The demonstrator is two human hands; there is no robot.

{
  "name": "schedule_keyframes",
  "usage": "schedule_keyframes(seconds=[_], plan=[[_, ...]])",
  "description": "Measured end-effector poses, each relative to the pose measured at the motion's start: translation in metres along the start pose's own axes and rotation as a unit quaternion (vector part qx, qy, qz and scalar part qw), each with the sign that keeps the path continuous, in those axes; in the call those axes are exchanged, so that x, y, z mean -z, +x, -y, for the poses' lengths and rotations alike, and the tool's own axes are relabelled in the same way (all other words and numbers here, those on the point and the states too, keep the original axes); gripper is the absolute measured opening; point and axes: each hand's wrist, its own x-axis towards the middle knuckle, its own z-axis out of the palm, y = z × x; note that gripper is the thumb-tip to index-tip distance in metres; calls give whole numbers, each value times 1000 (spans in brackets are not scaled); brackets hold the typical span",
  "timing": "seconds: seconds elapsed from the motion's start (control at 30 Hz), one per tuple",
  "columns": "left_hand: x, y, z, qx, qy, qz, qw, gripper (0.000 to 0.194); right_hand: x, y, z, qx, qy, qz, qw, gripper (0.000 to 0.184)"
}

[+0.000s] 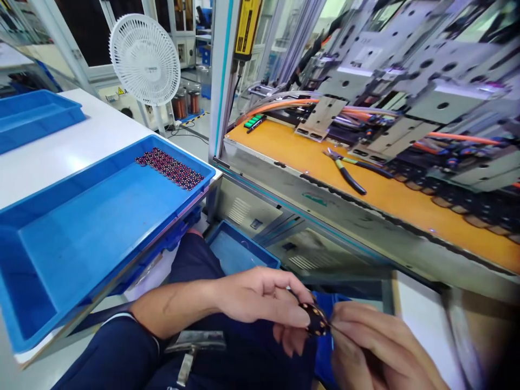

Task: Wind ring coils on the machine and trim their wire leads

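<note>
My left hand [264, 298] holds a small dark round part with copper-coloured dots [316, 319] between thumb and fingers, above my lap. My right hand [374, 341] is closed in a pinch at the right edge of this part. What its fingertips grip there is too small to make out. To the left, a large blue tray [89, 216] contains rows of similar dark dotted parts [173, 168], packed in its far right corner.
A white fan [145, 59] stands beyond the white table [101, 127]. Another blue tray [40, 116] sits at far left. On the machine's orange ledge [284, 143] lie pliers [345, 170], near metal fixtures and orange hoses. A lower blue bin [239, 252] is beside my knee.
</note>
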Motion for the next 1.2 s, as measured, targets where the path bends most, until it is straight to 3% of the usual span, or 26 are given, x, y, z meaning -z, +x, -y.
schedule_keyframes(seconds=[0.23,0.37,0.47,0.53,0.63,0.7,0.8,1.03,1.2], plan=[[-6,-8,-2,-160,-11,-65,985,28,-5,9,3,-68,-15,32,997,10],[-13,-13,-11,-218,-24,-91,971,29,-11,16,9,-118,72,-12,990,16],[-15,-11,-15,-211,-56,-115,969,31,-12,20,8,-115,151,-27,982,19],[-14,-8,-14,-153,-44,-126,979,33,-10,21,6,-96,180,-20,979,20],[-12,-4,-10,-50,2,-79,996,42,-7,21,3,-87,196,-9,977,19],[-11,-3,-7,-38,27,-63,997,33,-4,22,2,-92,194,-2,977,17],[-11,-5,-4,-92,61,-92,990,19,-1,23,4,-104,175,0,979,15],[-16,-5,-5,-223,151,-157,950,23,-8,22,10,-165,177,-66,968,11],[-15,-4,-5,-276,219,-189,917,24,-14,19,13,-199,188,-89,957,12]])
